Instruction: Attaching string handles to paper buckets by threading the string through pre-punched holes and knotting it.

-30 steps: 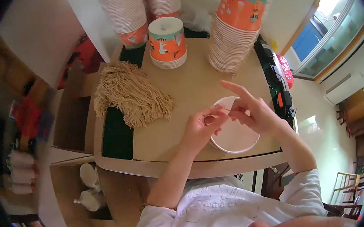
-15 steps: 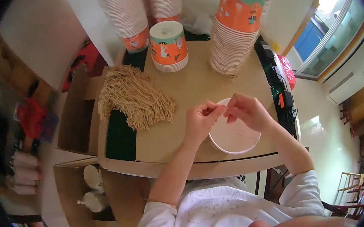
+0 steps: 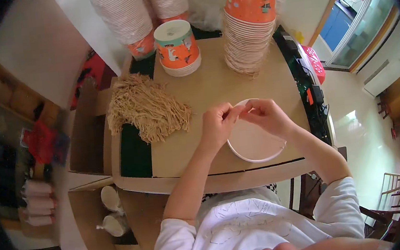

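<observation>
A white-rimmed paper tub [image 3: 258, 143] stands mouth up near the table's front edge. Over its far rim my two hands meet, fingertips pinched together. My left hand [image 3: 217, 123] is closed, thumb against fingers. My right hand [image 3: 267, 117] is closed too, its fingertips touching the left ones. Whatever lies between the fingers is too small or hidden to make out. To the left of my hands lies a heap of beige twisted cord strands [image 3: 145, 108], loose on the cardboard sheet [image 3: 206, 90].
Upside-down orange and green tubs [image 3: 178, 50] stand at the back, beside a tall tub stack [image 3: 249, 33] on the right. Wrapped stacks [image 3: 125, 19] lean at the wall. Black power strips [image 3: 303, 67] line the right edge. An open box [image 3: 96, 226] with white tubs sits at lower left.
My hands have come closer together, fingertips now meeting over the tub's far rim. The whole view has shifted slightly; the cord heap and tubs stay in place.
</observation>
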Motion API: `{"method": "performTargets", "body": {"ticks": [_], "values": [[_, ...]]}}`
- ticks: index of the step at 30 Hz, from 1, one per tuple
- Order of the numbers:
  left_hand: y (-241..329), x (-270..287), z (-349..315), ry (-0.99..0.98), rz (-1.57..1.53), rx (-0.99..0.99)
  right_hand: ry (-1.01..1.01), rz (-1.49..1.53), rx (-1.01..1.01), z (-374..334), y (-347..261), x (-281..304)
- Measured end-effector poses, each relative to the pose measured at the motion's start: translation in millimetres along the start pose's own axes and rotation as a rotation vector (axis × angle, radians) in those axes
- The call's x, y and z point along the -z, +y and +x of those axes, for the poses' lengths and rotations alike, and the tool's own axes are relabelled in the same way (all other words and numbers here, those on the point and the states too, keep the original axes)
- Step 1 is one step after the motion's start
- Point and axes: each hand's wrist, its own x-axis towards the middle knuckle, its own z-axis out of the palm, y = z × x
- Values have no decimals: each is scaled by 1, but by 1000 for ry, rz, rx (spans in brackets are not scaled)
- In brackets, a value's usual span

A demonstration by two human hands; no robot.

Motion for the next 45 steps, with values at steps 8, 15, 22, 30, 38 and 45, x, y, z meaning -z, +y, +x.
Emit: {"method": "performTargets", "body": {"ticks": [8, 15, 22, 30, 38, 45], "values": [[-45, 6, 14, -39, -175, 170, 17, 161, -210, 12, 24, -7], [-43, 6, 8, -159, -92, 92, 16, 155, -163, 19, 33, -13], [-49, 4, 7, -197, -133, 94, 45, 102, -179, 24, 40, -15], [-49, 4, 4, -165, -69, 59, 23, 105, -180, 23, 41, -18], [-61, 1, 3, -32, -185, 174, -40, 150, -178, 12, 31, -13], [-44, 9, 9, -128, -291, 296, -239, 381, 125, 3, -26, -7]]}}
